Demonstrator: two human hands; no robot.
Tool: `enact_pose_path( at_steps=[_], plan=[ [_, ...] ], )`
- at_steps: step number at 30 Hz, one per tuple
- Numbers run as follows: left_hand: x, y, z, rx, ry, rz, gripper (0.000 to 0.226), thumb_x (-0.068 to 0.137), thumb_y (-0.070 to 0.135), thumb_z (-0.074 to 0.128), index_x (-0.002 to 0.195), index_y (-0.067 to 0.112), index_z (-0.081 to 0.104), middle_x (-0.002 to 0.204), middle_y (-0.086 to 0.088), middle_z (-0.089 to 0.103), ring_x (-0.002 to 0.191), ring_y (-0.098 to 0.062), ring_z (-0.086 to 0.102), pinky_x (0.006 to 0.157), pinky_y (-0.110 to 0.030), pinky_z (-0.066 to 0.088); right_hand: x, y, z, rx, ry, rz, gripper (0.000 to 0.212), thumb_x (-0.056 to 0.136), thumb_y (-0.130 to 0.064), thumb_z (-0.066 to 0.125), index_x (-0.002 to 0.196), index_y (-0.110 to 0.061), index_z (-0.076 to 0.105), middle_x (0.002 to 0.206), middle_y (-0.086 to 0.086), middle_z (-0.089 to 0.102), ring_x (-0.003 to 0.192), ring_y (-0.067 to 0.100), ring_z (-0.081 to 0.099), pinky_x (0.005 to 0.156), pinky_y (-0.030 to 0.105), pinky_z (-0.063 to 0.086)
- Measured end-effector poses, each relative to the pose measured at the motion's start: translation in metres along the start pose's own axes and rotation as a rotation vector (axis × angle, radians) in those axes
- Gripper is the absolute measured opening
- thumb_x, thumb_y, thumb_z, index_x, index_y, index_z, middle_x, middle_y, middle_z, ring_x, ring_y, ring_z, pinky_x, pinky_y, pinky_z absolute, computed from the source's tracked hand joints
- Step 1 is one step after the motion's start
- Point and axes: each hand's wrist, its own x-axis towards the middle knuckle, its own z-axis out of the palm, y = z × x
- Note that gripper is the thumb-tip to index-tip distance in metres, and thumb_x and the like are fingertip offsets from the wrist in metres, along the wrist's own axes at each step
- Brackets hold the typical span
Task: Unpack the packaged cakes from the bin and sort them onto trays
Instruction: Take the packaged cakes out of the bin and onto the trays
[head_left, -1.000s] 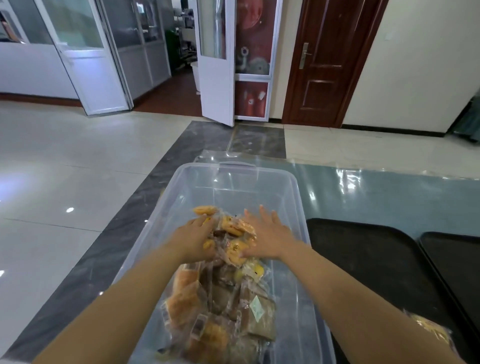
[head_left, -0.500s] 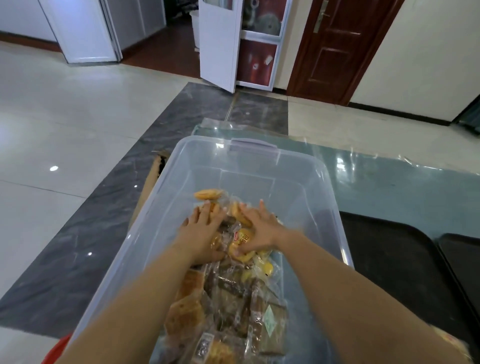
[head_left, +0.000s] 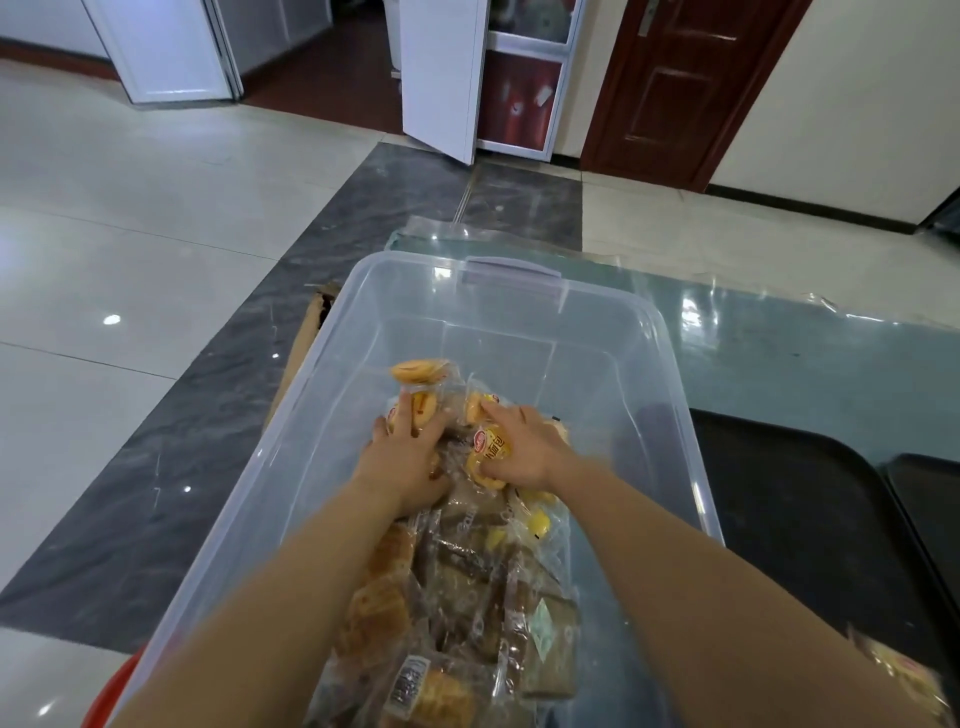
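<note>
A glossy tiled floor (head_left: 130, 249) with a dark marble strip is stretching to a brown door (head_left: 691, 83) at the far wall. On the film-covered green table (head_left: 810, 358) a clear bin (head_left: 519, 296) is sitting left of two black trays (head_left: 789, 499), touching the nearer one. Both arms are reaching into the bin. The left hand (head_left: 408, 457) is pressing flat, fingers spread, on the packaged cakes (head_left: 457, 587) (heaped along the bin's near half); the right hand (head_left: 522, 449) is curling around a yellow bun packet (head_left: 488, 449).
</note>
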Motion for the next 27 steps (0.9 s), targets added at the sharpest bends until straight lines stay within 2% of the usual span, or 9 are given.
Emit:
enact_pose_path(
  at_steps=[2,4,7,10,12,15,19,23,27],
  plan=[
    [0.001,0.001,0.001,0.005,-0.022,-0.013,0.077,0.089,0.046,0.052,0.149,0.037,0.005,0.156,-0.016,-0.018,0.139,-0.048,0.011,0.110,-0.052,0.029,-0.001,0.000,0.002,-0.003,0.007,-0.004,0.089,0.082,-0.042,0.069,0.151,-0.040,0.011,0.155,0.008,0.016,0.138,0.035,0.026,0.108,0.042,0.033],
    [0.002,0.003,0.001,0.018,-0.003,-0.016,0.068,0.093,0.040,0.047,0.149,0.036,0.009,0.157,-0.016,-0.012,0.135,-0.045,0.022,0.106,-0.051,0.035,-0.002,-0.002,0.002,0.012,0.019,-0.008,0.083,0.086,-0.037,0.067,0.151,-0.039,0.014,0.155,0.008,0.017,0.138,0.034,0.028,0.107,0.040,0.032],
    [0.001,0.004,-0.002,0.038,0.049,-0.019,0.061,0.095,0.029,0.045,0.148,0.037,0.014,0.158,-0.013,0.000,0.127,-0.040,0.038,0.098,-0.047,0.044,-0.008,-0.005,0.000,-0.033,0.086,-0.044,0.069,0.089,-0.023,0.062,0.148,-0.033,0.027,0.148,0.010,0.029,0.129,0.032,0.040,0.103,0.035,0.036],
    [-0.004,0.003,-0.007,0.074,0.099,0.021,0.060,0.094,0.022,0.042,0.147,0.038,0.017,0.157,-0.013,0.010,0.112,-0.037,0.051,0.089,-0.044,0.049,-0.017,-0.008,0.000,-0.084,0.132,-0.053,0.063,0.088,-0.013,0.059,0.142,-0.034,0.036,0.138,0.011,0.039,0.119,0.032,0.049,0.097,0.038,0.044],
    [-0.009,0.002,-0.014,0.090,0.130,0.052,0.061,0.095,0.020,0.041,0.146,0.039,0.016,0.156,-0.013,0.015,0.106,-0.036,0.055,0.086,-0.044,0.050,-0.022,-0.013,-0.004,-0.152,0.138,-0.059,0.063,0.086,-0.015,0.060,0.140,-0.036,0.036,0.134,0.010,0.041,0.115,0.035,0.051,0.095,0.041,0.046],
    [-0.021,0.004,-0.032,0.105,0.173,0.089,0.063,0.093,0.014,0.043,0.147,0.035,0.017,0.156,-0.014,0.016,0.104,-0.037,0.056,0.086,-0.045,0.049,-0.032,-0.023,-0.019,-0.201,0.180,-0.095,0.064,0.086,-0.021,0.060,0.142,-0.036,0.032,0.136,0.011,0.038,0.113,0.039,0.050,0.098,0.046,0.043],
    [-0.047,0.019,-0.070,0.155,0.272,0.151,0.067,0.092,0.006,0.047,0.149,0.026,0.019,0.158,-0.015,0.008,0.116,-0.039,0.047,0.090,-0.045,0.047,-0.061,-0.031,-0.049,-0.152,0.276,-0.168,0.065,0.090,-0.025,0.059,0.145,-0.036,0.027,0.145,0.010,0.030,0.122,0.037,0.043,0.102,0.047,0.039],
    [-0.081,0.044,-0.110,0.233,0.384,0.212,0.062,0.095,0.010,0.044,0.149,0.028,0.020,0.159,-0.012,0.004,0.119,-0.033,0.047,0.082,-0.037,0.049,-0.115,-0.036,-0.078,-0.107,0.372,-0.244,0.069,0.095,-0.024,0.055,0.149,-0.040,0.017,0.156,0.009,0.013,0.137,0.035,0.026,0.109,0.045,0.033],
    [-0.114,0.084,-0.141,0.257,0.470,0.275,0.063,0.096,0.011,0.044,0.149,0.031,0.017,0.160,-0.010,0.002,0.125,-0.031,0.043,0.082,-0.036,0.051,-0.169,-0.026,-0.107,-0.088,0.522,-0.336,0.071,0.096,-0.032,0.052,0.146,-0.052,0.006,0.159,0.004,0.005,0.141,0.034,0.023,0.106,0.049,0.037]
  ],
)
